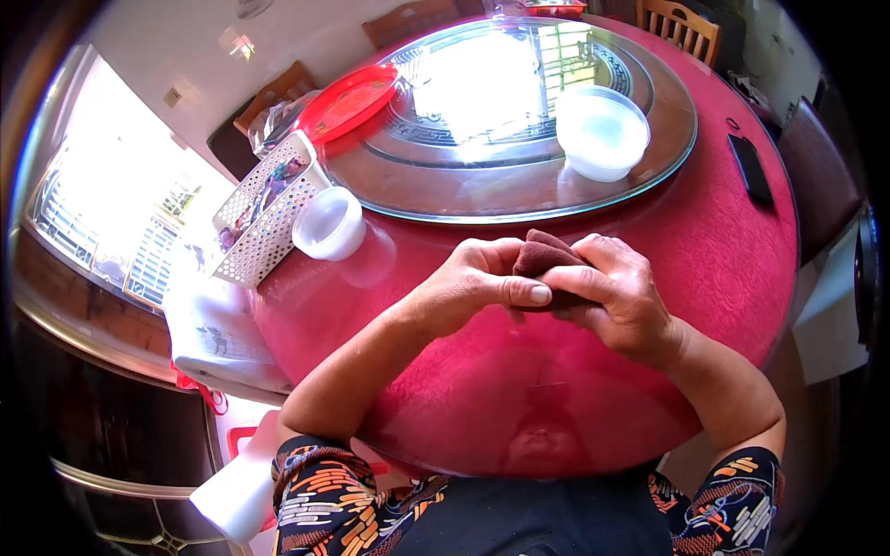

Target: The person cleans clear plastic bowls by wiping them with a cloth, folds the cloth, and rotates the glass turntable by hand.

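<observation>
Both hands meet above the near part of the red table, gripping a folded brown cloth (547, 255) between them. My left hand (477, 283) is closed on the cloth's left side, its thumb lying across the front. From the right, my right hand (621, 292) wraps its fingers and thumb round the other side. Part of the cloth is hidden behind the fingers. A round clear plastic tub (331, 225) stands beyond my left forearm. Farther off, a stack of clear plastic tubs (603, 134) rests on the glass turntable (445, 199), past my right hand.
A white perforated basket (269, 222) with small colourful items sits at the table's left edge. The red tray (352, 97) lies on the turntable's left side. A black phone (750, 170) is on the red tabletop (705, 269) at right. Chairs (681, 28) surround the table.
</observation>
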The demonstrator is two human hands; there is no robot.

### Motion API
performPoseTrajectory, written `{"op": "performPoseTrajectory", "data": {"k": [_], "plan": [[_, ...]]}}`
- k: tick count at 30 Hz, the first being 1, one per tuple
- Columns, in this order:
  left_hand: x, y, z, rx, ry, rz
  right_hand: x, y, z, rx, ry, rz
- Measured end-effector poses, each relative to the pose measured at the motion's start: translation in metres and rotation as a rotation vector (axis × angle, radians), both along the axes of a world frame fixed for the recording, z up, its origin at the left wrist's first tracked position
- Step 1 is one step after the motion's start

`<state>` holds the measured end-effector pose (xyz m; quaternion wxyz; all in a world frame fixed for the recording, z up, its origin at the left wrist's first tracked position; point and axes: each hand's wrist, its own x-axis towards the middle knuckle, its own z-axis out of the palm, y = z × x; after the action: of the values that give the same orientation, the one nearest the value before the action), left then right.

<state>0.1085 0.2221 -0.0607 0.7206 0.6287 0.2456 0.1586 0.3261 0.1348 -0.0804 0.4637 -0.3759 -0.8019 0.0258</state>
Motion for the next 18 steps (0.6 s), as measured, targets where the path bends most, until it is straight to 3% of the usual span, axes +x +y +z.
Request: {"op": "performPoseTrajectory", "data": {"k": [11,15,18], "plan": [[0.006,-0.009,-0.005,-0.082,-0.276,0.175,0.000,0.000,0.001,-0.016,-0.124,-0.047],[0.009,-0.010,-0.013,-0.150,-0.236,0.242,-0.008,-0.011,0.018,0.198,-0.356,-0.212],[0.013,-0.017,-0.014,-0.131,-0.207,0.275,-0.015,-0.010,0.009,0.197,-0.352,-0.219]]}}
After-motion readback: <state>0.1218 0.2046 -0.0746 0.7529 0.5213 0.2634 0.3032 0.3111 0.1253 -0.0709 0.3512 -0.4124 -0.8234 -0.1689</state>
